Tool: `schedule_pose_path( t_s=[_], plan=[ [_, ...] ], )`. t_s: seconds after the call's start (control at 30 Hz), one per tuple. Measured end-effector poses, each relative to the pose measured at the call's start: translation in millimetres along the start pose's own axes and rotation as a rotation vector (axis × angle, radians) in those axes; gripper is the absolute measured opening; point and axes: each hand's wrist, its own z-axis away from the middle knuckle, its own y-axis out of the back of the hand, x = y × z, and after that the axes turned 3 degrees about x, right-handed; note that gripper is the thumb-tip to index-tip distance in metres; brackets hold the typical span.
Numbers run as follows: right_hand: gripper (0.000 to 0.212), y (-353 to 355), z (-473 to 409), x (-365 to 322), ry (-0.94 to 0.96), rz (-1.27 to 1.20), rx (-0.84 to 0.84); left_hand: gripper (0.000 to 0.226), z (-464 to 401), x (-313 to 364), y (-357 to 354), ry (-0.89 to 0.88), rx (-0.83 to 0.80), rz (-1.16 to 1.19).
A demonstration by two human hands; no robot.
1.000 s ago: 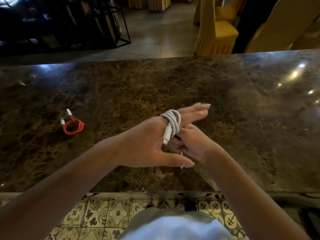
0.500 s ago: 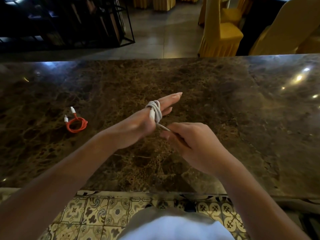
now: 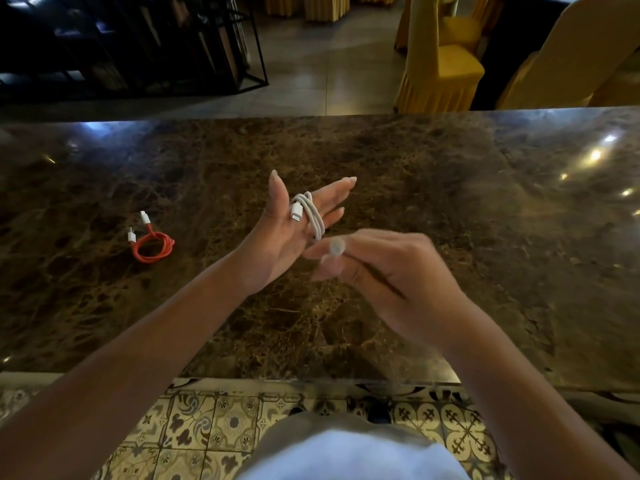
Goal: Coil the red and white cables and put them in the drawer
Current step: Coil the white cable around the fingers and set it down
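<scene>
The white cable [image 3: 309, 213] is wound in several loops around the straight fingers of my left hand [image 3: 287, 233], held palm up above the middle of the marble counter [image 3: 450, 209]. One white plug lies against those fingers. My right hand [image 3: 388, 275] is just right of it and blurred; its fingertips pinch the cable's loose end. The red cable [image 3: 152, 245] lies coiled on the counter at the left, its two white plugs pointing away. No drawer is in view.
The counter's near edge runs above patterned floor tiles [image 3: 214, 431]. Beyond the far edge stand yellow-covered chairs [image 3: 440, 60] at the right and a dark metal-framed rack [image 3: 194, 46] at the left.
My left hand has turned palm up with its thumb raised. My right hand has swung the white cable's loose end up and over towards the coil. The red cable has not moved.
</scene>
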Motion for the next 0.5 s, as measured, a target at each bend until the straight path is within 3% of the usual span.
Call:
schedule_pose_path(
  t_s=[0.1,0.3,0.4,0.5],
  plan=[
    [0.024,2.5,-3.8,3.7,0.032,0.115,0.176,0.128,-1.4,2.0,-6.1,0.011,-0.022,0.034],
    [0.018,5.5,-2.7,5.3,-0.178,-0.173,0.135,0.123,2.1,0.1,-5.2,0.02,-0.042,0.04],
    [0.027,8.1,-4.9,5.7,-0.35,-0.394,0.113,0.119,6.7,0.1,-8.3,-0.002,-0.062,0.007],
    [0.019,16.7,-4.9,10.1,-0.392,-0.521,0.086,0.124,14.7,2.1,-11.0,-0.027,-0.076,-0.003]
  ],
)
